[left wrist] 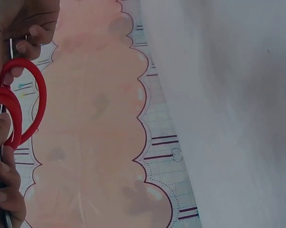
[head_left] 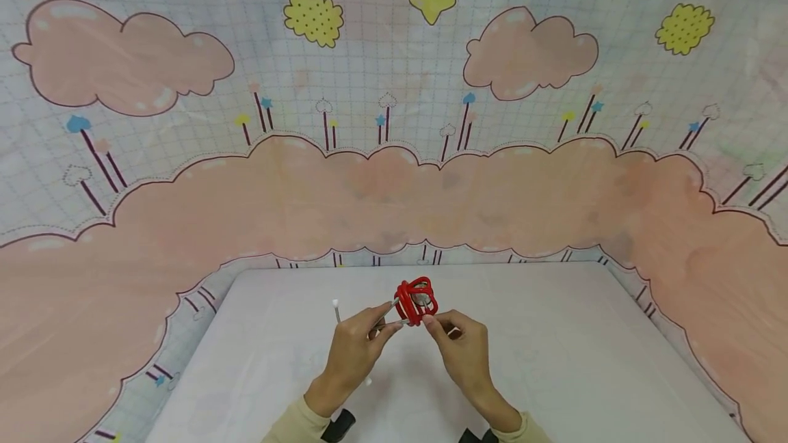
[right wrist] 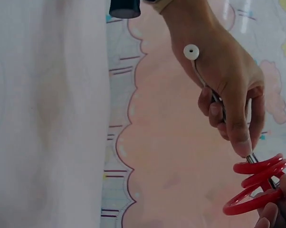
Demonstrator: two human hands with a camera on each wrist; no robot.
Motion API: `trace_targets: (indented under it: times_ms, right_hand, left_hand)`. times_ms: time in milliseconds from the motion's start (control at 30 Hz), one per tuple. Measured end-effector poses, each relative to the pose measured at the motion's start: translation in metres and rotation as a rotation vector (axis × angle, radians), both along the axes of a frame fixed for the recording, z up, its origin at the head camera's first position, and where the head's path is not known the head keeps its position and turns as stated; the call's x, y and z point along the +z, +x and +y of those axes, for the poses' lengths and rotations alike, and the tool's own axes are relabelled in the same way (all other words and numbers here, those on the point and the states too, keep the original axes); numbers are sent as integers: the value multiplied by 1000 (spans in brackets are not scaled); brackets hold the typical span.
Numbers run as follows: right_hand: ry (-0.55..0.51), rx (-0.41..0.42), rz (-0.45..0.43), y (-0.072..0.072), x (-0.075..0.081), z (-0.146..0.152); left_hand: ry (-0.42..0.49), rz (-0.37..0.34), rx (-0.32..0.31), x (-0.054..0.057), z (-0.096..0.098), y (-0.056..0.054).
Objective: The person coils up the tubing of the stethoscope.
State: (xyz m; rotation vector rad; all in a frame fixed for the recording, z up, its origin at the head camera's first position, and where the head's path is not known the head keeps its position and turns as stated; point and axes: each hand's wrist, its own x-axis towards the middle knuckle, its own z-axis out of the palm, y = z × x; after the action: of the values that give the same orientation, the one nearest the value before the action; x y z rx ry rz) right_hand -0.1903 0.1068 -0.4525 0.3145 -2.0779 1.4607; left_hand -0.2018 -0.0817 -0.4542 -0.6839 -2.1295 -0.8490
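Observation:
A stethoscope with coiled red tubing point(head_left: 406, 303) is held up above the white tabletop between both hands. My left hand point(head_left: 352, 347) grips its metal ear tubes; a white ear tip point(head_left: 335, 303) sticks out above that hand, and another ear tip point(head_left: 368, 381) shows below it. The right hand point(head_left: 462, 347) pinches the lower edge of the red loops. The round chest piece point(head_left: 422, 296) sits within the loops, partly covered by them. In the right wrist view the tubing point(right wrist: 262, 166) wraps around the metal tubes in several turns, and an ear tip point(right wrist: 191, 52) stands at the left wrist.
The white tabletop point(head_left: 554, 361) spreads under the hands. Behind and around it hangs a patterned cloth point(head_left: 431, 204) with clouds and stars. A black wrist device point(head_left: 338, 426) sits on the left wrist.

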Motion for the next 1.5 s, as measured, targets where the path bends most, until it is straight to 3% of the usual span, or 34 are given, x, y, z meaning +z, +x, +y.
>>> trace_targets:
  times_ms: [167,267,567,867,1033,1200,1400,1500]
  right_hand:
    - [220,-107,314,-4,-7,3]
    - [295,-174,412,-6,-8,3]
    - [230,-162,347,-8,-7,4]
    - [104,-51,29,-10,2,3]
    - [64,-33,-42,-11,5,1]
    - [24,-89,22,-16,4,-2]
    - [55,-208,276,-27,-7,-4]
    - [68,-240,362,-30,-10,-3]
  left_hand:
    - [-42,15,41,-1,3,3]
    - [-62,24,76,-1,4,2]
    - [-110,-28,124,0,6,2]
    - [-119,-94,93,-3,7,2]
    - [-138,-74,80,-1,10,3]
    - [-123,-55,67,0,14,3]
    - [-111,-29,63,0,20,0]
    - [-123,-29,72,-1,22,0]
